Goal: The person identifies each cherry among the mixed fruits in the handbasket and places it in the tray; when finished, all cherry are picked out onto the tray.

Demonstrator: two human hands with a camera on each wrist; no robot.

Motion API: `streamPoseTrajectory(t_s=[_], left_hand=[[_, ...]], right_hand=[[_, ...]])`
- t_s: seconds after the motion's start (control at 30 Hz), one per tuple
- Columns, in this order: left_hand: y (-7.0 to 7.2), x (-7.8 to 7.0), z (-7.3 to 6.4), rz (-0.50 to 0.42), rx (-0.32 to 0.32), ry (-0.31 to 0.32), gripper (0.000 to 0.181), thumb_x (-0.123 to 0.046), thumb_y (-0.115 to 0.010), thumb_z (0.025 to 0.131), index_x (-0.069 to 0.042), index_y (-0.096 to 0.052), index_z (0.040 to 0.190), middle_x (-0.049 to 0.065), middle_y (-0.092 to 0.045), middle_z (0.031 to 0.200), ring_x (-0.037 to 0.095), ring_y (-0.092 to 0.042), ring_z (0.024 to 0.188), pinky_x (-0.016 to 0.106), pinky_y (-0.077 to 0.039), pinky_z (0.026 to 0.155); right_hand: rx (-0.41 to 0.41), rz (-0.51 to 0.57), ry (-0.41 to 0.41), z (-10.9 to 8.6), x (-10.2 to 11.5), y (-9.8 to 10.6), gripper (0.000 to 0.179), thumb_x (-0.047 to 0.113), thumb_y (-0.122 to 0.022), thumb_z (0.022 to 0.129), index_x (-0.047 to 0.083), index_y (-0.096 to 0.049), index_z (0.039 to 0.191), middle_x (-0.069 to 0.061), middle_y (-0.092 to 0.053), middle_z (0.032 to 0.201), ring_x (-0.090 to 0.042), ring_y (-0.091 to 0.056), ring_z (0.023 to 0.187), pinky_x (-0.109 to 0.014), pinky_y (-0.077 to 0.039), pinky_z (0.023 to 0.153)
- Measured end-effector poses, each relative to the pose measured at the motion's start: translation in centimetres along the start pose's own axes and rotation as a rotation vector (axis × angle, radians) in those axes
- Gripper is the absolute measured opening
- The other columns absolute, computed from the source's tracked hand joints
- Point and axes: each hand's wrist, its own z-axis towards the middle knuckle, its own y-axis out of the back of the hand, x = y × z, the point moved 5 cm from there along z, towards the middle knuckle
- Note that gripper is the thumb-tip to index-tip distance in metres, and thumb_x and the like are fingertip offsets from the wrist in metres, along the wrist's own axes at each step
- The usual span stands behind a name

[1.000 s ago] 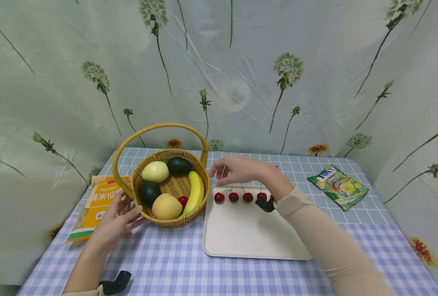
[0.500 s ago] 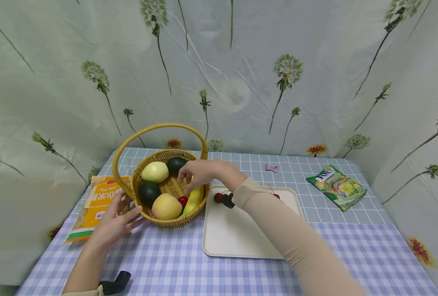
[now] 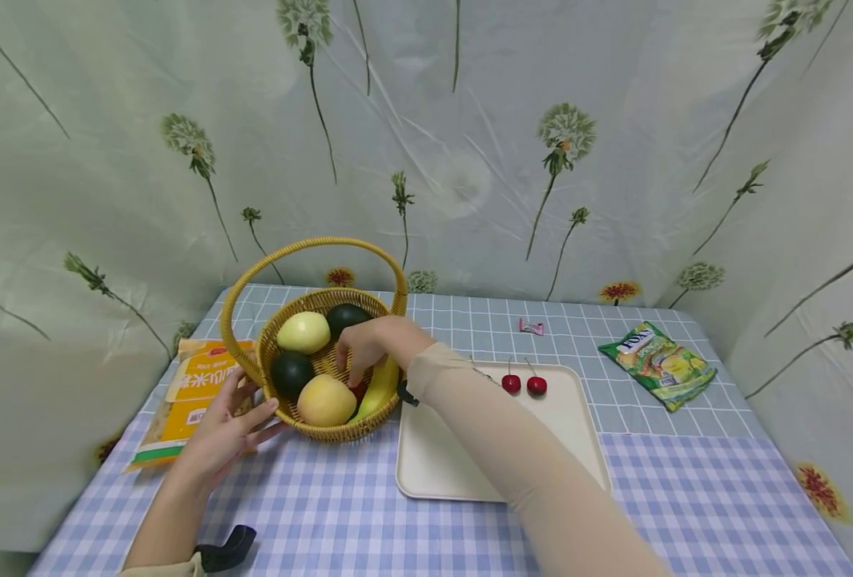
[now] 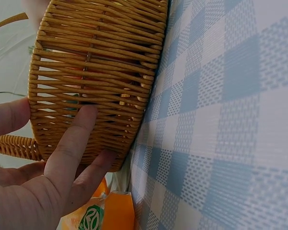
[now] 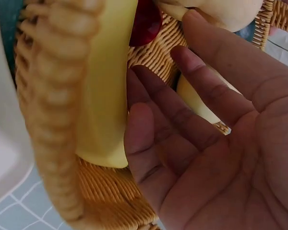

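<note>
A wicker basket [image 3: 339, 433] with a tall handle holds fruit. My left hand [image 3: 227, 429] rests against its left side, thumb at the rim and fairly straight fingers on the outer weave [image 4: 96, 76]. Inside the basket is my right hand [image 3: 364, 344], fingers loosely bent and pointing down, with nothing between them in the right wrist view. Close to those fingers lie a banana [image 5: 103, 96], a dark red cherry [image 5: 145, 21] and a round yellow fruit [image 3: 327, 400]. A pale green fruit [image 3: 304, 332] and two dark green fruits [image 3: 292, 375] fill the left and back.
Right of the basket, a cream tray [image 3: 448, 481] bears cherries [image 3: 537, 386]; the right sleeve hides part of it. An orange food bag [image 3: 199, 385] lies at left, a green FOX'S bag [image 3: 658, 365] at right, and a small pink wrapped candy [image 3: 531, 327] behind the tray.
My right hand has moved left from above the tray's back edge into the basket, and its fingers have gone down beside the banana. The left hand has stayed at the basket.
</note>
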Motion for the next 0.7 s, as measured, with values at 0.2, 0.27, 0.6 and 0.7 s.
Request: streamPoseTrajectory(t_s=[0.2, 0.27, 0.6, 0.7], left_hand=[[-0.07, 0.00, -0.05, -0.001, -0.002, -0.006, 0.090, -0.014, -0.059, 0.111, -0.031, 0.003, 0.174, 0.025, -0.001, 0.180, 0.052, -0.031, 0.156, 0.044, -0.064, 0.102], [-0.11, -0.03, -0.10, -0.003, -0.003, -0.011, 0.089, -0.014, -0.059, 0.111, -0.030, 0.002, 0.174, 0.025, -0.002, 0.180, 0.052, -0.032, 0.156, 0.043, -0.064, 0.101], [-0.10, -0.03, -0.06, 0.002, -0.005, -0.022, 0.090, -0.016, -0.061, 0.110, -0.030, 0.000, 0.174, 0.026, -0.003, 0.179, 0.052, -0.031, 0.155, 0.042, -0.065, 0.099], [-0.10, -0.06, -0.11, 0.000, -0.003, -0.026, 0.089, -0.015, -0.061, 0.110, -0.029, 0.000, 0.174, 0.026, -0.004, 0.179, 0.052, -0.031, 0.155, 0.042, -0.065, 0.100]], right_hand=[[0.011, -0.021, -0.049, 0.47, 0.14, -0.27, 0.032, 0.025, -0.080, 0.098, 0.025, -0.071, 0.129, 0.005, -0.063, 0.132, -0.011, -0.059, 0.111, -0.027, -0.062, 0.095], [0.017, -0.025, -0.055, 0.52, 0.25, -0.37, 0.030, 0.023, -0.081, 0.098, 0.025, -0.071, 0.127, 0.006, -0.063, 0.130, -0.010, -0.059, 0.109, -0.026, -0.062, 0.092], [0.072, -0.072, -0.040, 0.60, 0.78, -0.77, 0.008, 0.017, -0.081, 0.097, 0.019, -0.074, 0.100, 0.010, -0.066, 0.094, -0.005, -0.056, 0.084, -0.020, -0.051, 0.068], [0.075, -0.075, -0.037, 0.54, 0.90, -0.89, 0.007, 0.014, -0.081, 0.097, 0.018, -0.076, 0.100, 0.010, -0.067, 0.093, -0.006, -0.055, 0.083, -0.021, -0.051, 0.068]])
